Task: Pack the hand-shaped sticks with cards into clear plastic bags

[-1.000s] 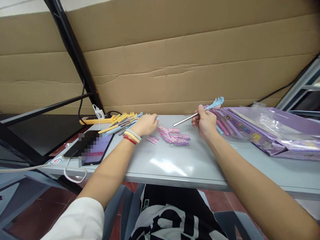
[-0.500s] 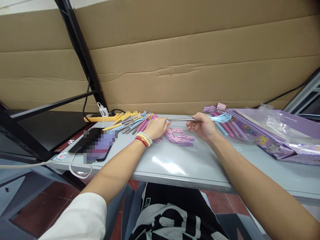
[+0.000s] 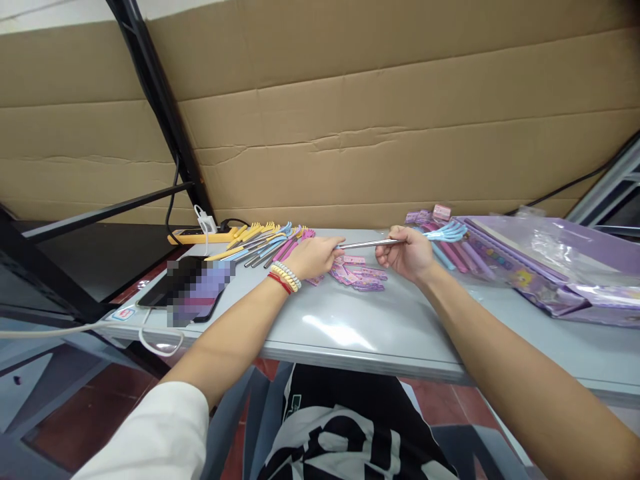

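Note:
A telescopic back scratcher (image 3: 369, 244) with a metal rod and a light-blue claw head stretches between my two hands above the table. My left hand (image 3: 314, 257) pinches the rod's left end, its fingertips partly hidden. Closer to the blue claw, my right hand (image 3: 411, 256) is closed around the scratcher, with the claw sticking out to the right. Below the rod lie several pink and purple printed cards (image 3: 357, 275). Beside my left hand is a pile of yellow, blue and pink back scratchers (image 3: 260, 245).
Phones (image 3: 213, 293) with blurred screens lie at the table's left, near a yellow power strip (image 3: 200, 237) with a white charger. On the right are wrapped pink, blue and purple scratchers (image 3: 463, 257) and a purple box (image 3: 565, 260) under clear plastic. Cardboard (image 3: 350, 133) lines the back.
The rod has tilted, its left end now slightly lower. My right hand has shifted a little to the right. Both hands keep hold of the back scratcher.

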Motion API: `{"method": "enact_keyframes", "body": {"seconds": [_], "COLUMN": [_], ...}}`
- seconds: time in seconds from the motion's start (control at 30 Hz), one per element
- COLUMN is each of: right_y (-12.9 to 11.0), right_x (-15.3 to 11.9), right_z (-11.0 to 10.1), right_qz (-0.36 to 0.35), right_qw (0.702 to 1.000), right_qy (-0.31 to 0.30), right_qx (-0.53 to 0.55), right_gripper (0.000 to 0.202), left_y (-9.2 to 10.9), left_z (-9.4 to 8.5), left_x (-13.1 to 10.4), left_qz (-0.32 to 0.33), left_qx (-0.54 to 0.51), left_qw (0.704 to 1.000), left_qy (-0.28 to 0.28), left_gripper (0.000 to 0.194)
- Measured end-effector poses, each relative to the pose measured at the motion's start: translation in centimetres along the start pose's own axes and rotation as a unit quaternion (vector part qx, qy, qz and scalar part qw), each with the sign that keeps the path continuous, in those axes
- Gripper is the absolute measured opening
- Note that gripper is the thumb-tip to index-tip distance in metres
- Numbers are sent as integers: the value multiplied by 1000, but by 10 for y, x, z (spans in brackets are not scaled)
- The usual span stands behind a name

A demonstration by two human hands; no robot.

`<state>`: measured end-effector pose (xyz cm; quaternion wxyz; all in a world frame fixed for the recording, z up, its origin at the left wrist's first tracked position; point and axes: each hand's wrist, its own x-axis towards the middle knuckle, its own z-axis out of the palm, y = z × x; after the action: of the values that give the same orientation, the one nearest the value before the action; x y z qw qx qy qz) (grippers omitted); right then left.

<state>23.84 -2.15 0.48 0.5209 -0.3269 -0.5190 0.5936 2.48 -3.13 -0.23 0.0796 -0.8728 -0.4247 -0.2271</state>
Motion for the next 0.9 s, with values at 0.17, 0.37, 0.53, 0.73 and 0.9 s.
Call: {"method": "enact_keyframes", "body": {"seconds": [0.17,0.37,0.53,0.73,0.9], "right_y": [1,10,13,10,9], "right_x": [-2,-6,-7,-5,-1], "right_z": [2,26,39,28,11], "right_qz": [0,-10,-43,-56,-97], "right_qw": [1000,996,996,991,990], "right_qy": [-11,-85,-72,-74,8], "right_qx": [13,-13,-19,-97,-99], "right_gripper": [14,13,9,5,8], "left_y": [11,39,45,22,-39], "left_z": [1,1,-3,-15,-35], "left_x": [0,2,2,7,-2], "left_qz": [14,47,37,-81,-420], "left_qx": [-36,-164,-259,-135,109], "left_qw": [999,985,965,988,897], "left_qy": [-10,-17,-13,4,-85], "left_gripper": [38,33,25,52,54]}}
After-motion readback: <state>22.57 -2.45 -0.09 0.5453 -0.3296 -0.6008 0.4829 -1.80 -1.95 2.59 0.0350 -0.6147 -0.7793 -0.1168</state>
